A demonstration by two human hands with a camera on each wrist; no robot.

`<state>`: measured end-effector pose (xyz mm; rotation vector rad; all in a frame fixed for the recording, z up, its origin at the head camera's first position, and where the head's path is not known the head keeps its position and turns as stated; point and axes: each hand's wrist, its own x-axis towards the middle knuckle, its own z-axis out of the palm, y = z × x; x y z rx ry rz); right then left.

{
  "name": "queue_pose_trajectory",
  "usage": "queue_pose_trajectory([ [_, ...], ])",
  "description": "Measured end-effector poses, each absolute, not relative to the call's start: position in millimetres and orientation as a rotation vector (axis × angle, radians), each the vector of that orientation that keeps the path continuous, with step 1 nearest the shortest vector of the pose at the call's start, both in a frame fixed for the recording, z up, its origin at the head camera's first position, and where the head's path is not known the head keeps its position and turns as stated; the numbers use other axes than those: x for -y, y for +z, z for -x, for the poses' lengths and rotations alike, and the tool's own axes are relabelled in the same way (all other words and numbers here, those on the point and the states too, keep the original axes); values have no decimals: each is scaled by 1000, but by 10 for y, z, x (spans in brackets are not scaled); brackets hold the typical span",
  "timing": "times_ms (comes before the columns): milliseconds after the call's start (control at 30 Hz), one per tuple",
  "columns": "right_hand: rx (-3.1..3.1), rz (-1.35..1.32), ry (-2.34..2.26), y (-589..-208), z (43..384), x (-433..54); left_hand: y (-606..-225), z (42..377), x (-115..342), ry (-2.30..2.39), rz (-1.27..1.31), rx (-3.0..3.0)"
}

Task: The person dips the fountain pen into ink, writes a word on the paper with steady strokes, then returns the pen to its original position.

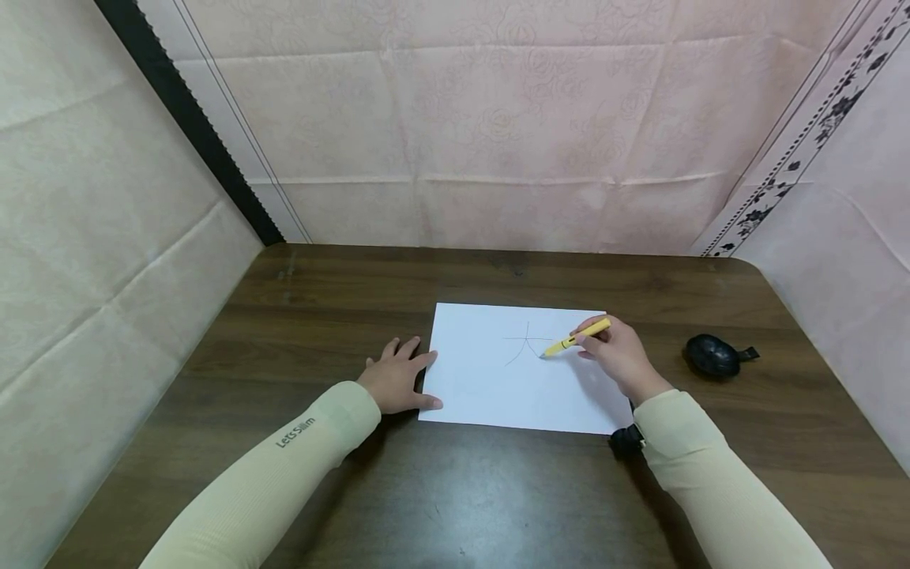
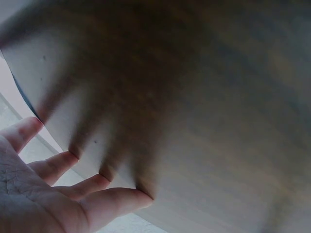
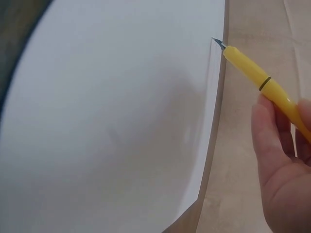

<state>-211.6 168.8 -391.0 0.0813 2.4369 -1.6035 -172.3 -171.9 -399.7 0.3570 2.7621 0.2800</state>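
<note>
A white sheet of paper (image 1: 483, 387) lies on the brown wooden table. Thin lines are drawn on its upper part: a cross, with two strokes spreading downward below it. My right hand (image 1: 613, 354) pinches a yellow fountain pen (image 1: 579, 338), its nib at the lower end of the right stroke. In the right wrist view the pen (image 3: 265, 83) shows a dark band round its barrel and a metal nib touching the paper (image 3: 121, 97). At the sheet's left edge my left hand (image 1: 400, 381) rests with fingers spread, thumb and index finger on the paper. The left wrist view shows its fingertips (image 2: 104, 178) pressing down.
A black rounded object with a short strap (image 1: 713, 356) lies on the table to the right of the paper. Pale patterned cloth (image 1: 498, 142) hangs behind the table and along both sides. A black device (image 1: 626, 441) sits under the right wrist.
</note>
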Motion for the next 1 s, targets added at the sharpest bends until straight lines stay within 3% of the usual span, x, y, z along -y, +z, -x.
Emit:
queue_pose_trajectory([
  [1000,-2491,-18,-1524,-3895,2023,-1825,-4042,1733,1740,279,-361,-2767],
])
